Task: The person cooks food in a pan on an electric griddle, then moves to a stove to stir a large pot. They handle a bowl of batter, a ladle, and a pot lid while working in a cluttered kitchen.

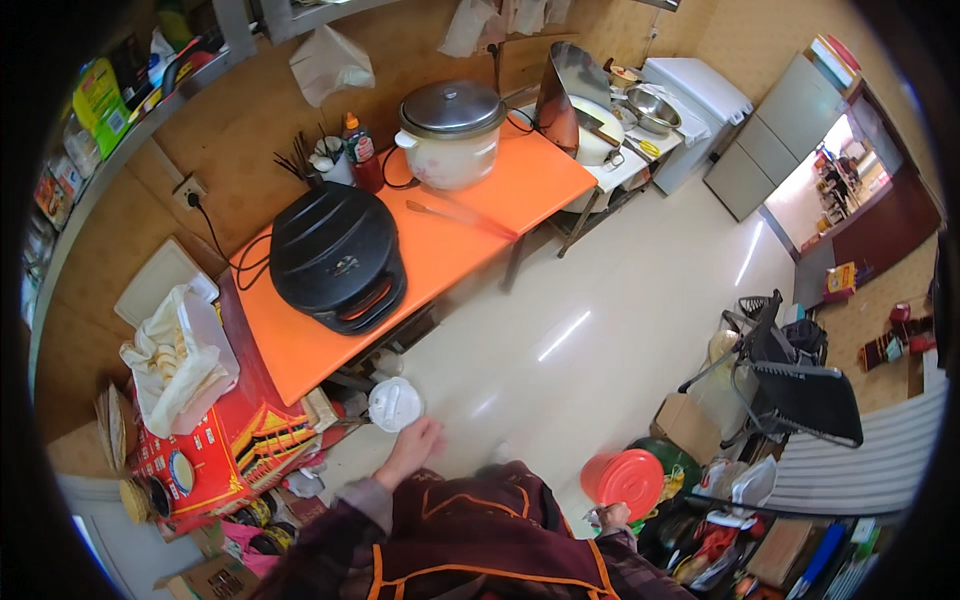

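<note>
My left hand is stretched out in front of the apron, slightly blurred, with its fingers partly bent. In the picture it lies just below a white lidded plastic bucket; whether they touch is unclear. My right hand is low on the right, in front of a red lidded plastic bucket. Something small and pale shows by its fingers, too small to name. A black electric griddle sits with its cover down on an orange table. Behind it stands a lidded electric cooker.
A cloth-lined plastic box with pale food stands on a red printed surface at left. A sauce bottle is by the cooker. At the far end lie a cleaver and a steel bowl. A black folding chair occupies the right.
</note>
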### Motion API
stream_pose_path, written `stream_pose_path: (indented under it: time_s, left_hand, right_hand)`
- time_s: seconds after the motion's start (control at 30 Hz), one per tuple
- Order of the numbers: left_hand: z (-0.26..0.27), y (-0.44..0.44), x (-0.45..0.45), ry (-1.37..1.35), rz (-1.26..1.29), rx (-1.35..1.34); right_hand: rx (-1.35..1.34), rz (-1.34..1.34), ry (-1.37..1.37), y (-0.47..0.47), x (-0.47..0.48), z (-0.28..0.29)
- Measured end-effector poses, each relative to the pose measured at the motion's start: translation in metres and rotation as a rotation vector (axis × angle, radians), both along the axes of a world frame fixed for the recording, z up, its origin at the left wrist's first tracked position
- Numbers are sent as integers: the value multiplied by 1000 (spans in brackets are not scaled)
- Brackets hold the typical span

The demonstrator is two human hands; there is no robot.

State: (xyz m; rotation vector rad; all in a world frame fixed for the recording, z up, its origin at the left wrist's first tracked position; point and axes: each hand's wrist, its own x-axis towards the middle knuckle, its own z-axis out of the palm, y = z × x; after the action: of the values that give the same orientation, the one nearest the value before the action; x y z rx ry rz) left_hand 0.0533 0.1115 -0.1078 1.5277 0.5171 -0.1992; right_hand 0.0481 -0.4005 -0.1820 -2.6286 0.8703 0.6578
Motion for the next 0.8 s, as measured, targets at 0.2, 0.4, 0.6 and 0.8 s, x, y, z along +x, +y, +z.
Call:
stream_pose_path:
  time_s: [0.2,0.4,0.6,0.8]
  left_hand:
    - [15,-47,209,-35,-77,53]
    - [-15,-41,337,-8,91,42]
    - [-93,7,458,150,427,321]
    - [-109,33,539,506,497,645]
  right_hand:
    - [309,49,-99,-50,161,-21]
    - [329,306,-294,59,346,11]
    - [394,536,-394,114,465,22]
    - [883,150,-320,79,599,9]
